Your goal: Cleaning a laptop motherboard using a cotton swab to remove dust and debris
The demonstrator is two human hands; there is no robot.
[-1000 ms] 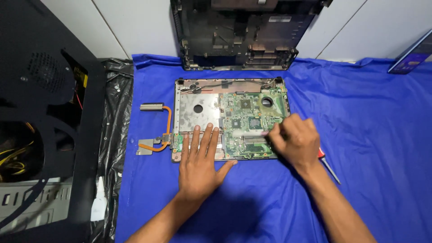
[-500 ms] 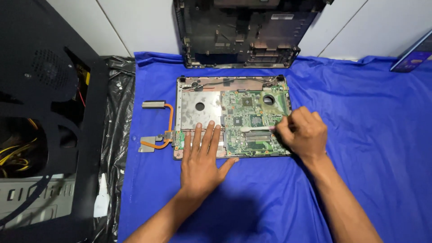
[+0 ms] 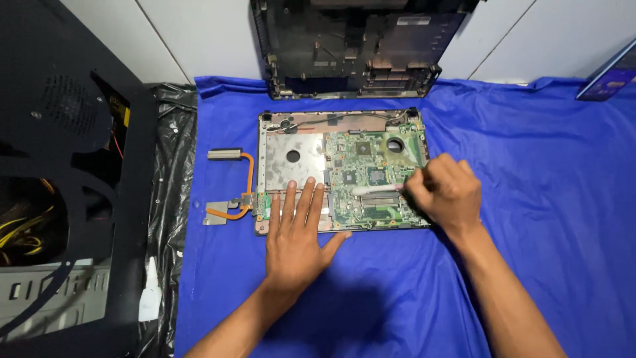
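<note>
blue cloth (image 3: pixel 543 199) lies open around motherboard (image 3: pixel 344 174), right hand (image 3: pixel 445 192)

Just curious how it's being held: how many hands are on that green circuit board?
2. The left hand lies flat on the circuit board at its near left edge; the right hand holds a white brush over its right side.

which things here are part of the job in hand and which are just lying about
In use: left hand flat on laptop base; right hand holding white tool over green motherboard.
Lying about: copper heat pipe, black laptop shell, computer case.
</note>
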